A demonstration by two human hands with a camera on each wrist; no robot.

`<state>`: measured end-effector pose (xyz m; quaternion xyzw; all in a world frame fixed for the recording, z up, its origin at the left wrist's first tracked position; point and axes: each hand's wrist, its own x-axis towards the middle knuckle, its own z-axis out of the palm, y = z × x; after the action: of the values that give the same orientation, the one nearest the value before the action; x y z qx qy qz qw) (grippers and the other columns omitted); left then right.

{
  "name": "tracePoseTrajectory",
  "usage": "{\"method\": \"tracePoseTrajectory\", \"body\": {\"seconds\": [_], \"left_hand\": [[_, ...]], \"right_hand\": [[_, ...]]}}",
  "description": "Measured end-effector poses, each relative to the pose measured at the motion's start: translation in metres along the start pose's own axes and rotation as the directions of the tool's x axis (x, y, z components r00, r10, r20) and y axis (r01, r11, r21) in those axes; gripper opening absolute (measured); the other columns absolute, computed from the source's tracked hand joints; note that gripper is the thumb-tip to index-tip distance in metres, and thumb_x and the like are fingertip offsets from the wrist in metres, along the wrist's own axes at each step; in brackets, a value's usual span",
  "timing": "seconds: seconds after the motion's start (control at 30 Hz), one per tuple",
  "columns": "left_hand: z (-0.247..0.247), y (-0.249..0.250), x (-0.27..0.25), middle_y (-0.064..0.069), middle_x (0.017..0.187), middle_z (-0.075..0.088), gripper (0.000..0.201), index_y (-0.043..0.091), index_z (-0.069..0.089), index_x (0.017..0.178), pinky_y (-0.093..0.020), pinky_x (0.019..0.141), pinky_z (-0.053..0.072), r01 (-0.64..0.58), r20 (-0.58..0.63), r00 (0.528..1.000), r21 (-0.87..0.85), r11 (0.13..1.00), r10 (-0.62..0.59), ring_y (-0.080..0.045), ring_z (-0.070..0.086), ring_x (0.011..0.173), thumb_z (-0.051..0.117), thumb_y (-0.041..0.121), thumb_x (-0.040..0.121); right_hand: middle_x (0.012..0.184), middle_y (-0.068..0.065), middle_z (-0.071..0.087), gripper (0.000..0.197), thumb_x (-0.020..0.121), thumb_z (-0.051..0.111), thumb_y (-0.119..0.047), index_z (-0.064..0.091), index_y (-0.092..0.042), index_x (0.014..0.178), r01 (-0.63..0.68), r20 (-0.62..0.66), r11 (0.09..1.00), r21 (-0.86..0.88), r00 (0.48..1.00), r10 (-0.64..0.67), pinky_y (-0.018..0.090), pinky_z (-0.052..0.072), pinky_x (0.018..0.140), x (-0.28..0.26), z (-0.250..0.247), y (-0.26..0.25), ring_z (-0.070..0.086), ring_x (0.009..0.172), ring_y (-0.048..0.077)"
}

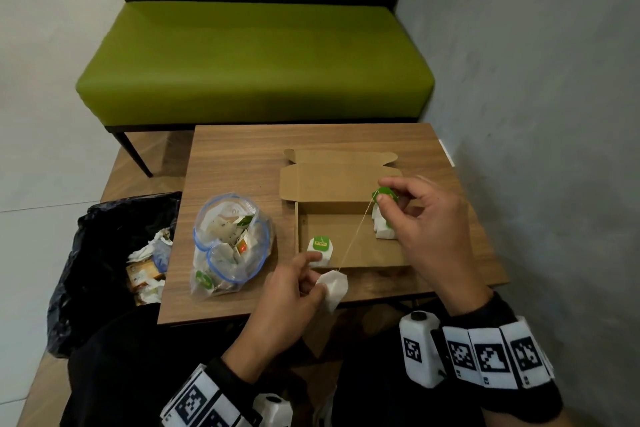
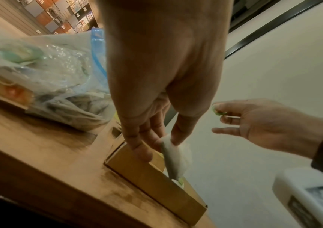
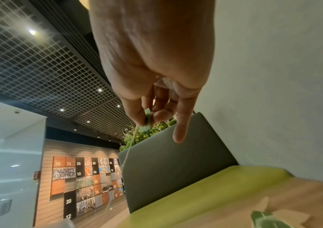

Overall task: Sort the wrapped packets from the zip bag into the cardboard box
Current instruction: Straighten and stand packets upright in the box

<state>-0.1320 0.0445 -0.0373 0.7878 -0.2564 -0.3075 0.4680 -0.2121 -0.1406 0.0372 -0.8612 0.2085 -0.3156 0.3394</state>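
My left hand [image 1: 304, 279] pinches a white tea bag [image 1: 334, 288] just over the table's near edge, beside the box's front left corner. A thin string [image 1: 353, 239] runs taut from it up to a green tag [image 1: 384, 193], which my right hand [image 1: 381, 196] pinches above the box's right side. The open cardboard box [image 1: 360, 253] holds a green-labelled packet [image 1: 320, 248] at its near left and white packets [image 1: 382, 227] at its right. The clear zip bag [image 1: 230, 243], still holding several packets, lies left of the box. In the left wrist view the tea bag [image 2: 176, 155] hangs from my fingers.
The small wooden table [image 1: 242, 163] carries the box and the bag. A black rubbish bag [image 1: 104, 253] with crumpled paper stands on the floor to the left. A green bench [image 1: 256, 62] runs behind the table, and a grey wall [image 1: 554, 114] closes the right side.
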Motion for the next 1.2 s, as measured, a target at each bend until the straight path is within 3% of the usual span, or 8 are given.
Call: {"method": "tracePoseTrajectory", "body": {"seconds": [0.2,0.37,0.47,0.57,0.67,0.9,1.0,1.2], "left_hand": [[0.002,-0.002,0.000,0.012,0.084,0.072,0.014,0.028,0.073,0.098,-0.017,0.071,0.054,0.009,-0.002,1.000,0.027,1.000,-0.008,0.004,0.064,0.082,0.062,0.022,0.093],[0.003,-0.002,0.010,0.000,0.080,0.075,0.013,0.018,0.076,0.090,-0.021,0.067,0.053,0.058,-0.166,0.981,-0.248,0.967,-0.102,-0.011,0.069,0.077,0.063,0.017,0.093],[-0.003,0.010,0.016,-0.005,0.083,0.076,0.015,0.012,0.075,0.090,-0.035,0.072,0.059,0.044,-0.220,0.964,-0.431,0.901,-0.152,-0.023,0.072,0.083,0.062,0.015,0.094],[-0.010,0.023,0.020,-0.010,0.082,0.075,0.017,0.010,0.076,0.084,-0.050,0.079,0.057,0.002,-0.270,0.948,-0.527,0.850,-0.170,-0.028,0.069,0.080,0.062,0.015,0.094],[-0.014,0.033,0.020,-0.011,0.081,0.074,0.018,0.005,0.074,0.085,-0.045,0.075,0.057,-0.027,-0.272,0.947,-0.598,0.801,-0.172,-0.027,0.067,0.079,0.062,0.014,0.094],[-0.014,0.046,0.008,-0.023,0.091,0.072,0.019,0.001,0.074,0.087,-0.047,0.083,0.055,-0.041,-0.219,0.967,-0.639,0.768,-0.131,-0.030,0.065,0.084,0.062,0.013,0.093],[-0.009,0.047,0.002,-0.011,0.080,0.074,0.018,0.003,0.075,0.084,-0.032,0.073,0.055,-0.036,-0.193,0.977,-0.580,0.814,-0.094,-0.015,0.065,0.074,0.063,0.012,0.092],[0.002,0.036,-0.002,-0.002,0.079,0.076,0.016,0.010,0.077,0.087,-0.017,0.066,0.052,-0.035,-0.183,0.982,-0.410,0.911,-0.045,-0.004,0.067,0.072,0.064,0.015,0.093]], "right_hand": [[0.072,-0.014,0.060,0.004,0.083,0.078,-0.017,0.077,-0.020,0.087,0.008,0.009,0.996,0.087,1.000,-0.009,0.020,0.048,0.058,-0.007,-0.010,-0.024,0.057,0.066,0.010],[0.054,-0.008,0.058,0.008,0.079,0.081,-0.018,0.078,-0.026,0.080,-0.110,0.185,0.962,0.251,0.981,0.064,0.018,0.042,0.047,-0.037,-0.017,-0.048,0.050,0.047,0.005],[0.054,-0.001,0.062,0.009,0.077,0.082,-0.020,0.079,-0.029,0.079,-0.330,0.420,0.901,0.284,0.887,0.192,0.022,0.041,0.045,-0.060,-0.012,-0.048,0.048,0.044,0.007],[0.059,0.000,0.069,0.005,0.079,0.082,-0.020,0.079,-0.025,0.079,-0.525,0.629,0.832,0.180,0.712,0.313,0.022,0.046,0.048,-0.072,-0.004,-0.036,0.055,0.044,0.007],[0.065,-0.003,0.073,0.005,0.081,0.080,-0.020,0.078,-0.020,0.085,-0.575,0.714,0.810,0.117,0.616,0.334,0.023,0.053,0.058,-0.073,0.003,-0.024,0.065,0.052,0.011],[0.079,0.005,0.077,0.019,0.085,0.073,-0.003,0.073,-0.019,0.096,-0.604,0.580,0.780,0.166,0.699,0.418,0.040,0.060,0.072,-0.061,0.027,0.008,0.073,0.065,0.025],[0.077,0.007,0.076,0.031,0.085,0.072,-0.002,0.065,-0.018,0.111,-0.616,0.521,0.751,0.237,0.734,0.437,0.041,0.061,0.072,-0.049,0.031,0.012,0.073,0.067,0.025],[0.076,0.003,0.077,0.007,0.085,0.075,-0.007,0.072,-0.013,0.088,-0.504,0.321,0.796,0.334,0.855,0.406,0.031,0.059,0.062,-0.028,0.035,0.008,0.073,0.065,0.018]]}}
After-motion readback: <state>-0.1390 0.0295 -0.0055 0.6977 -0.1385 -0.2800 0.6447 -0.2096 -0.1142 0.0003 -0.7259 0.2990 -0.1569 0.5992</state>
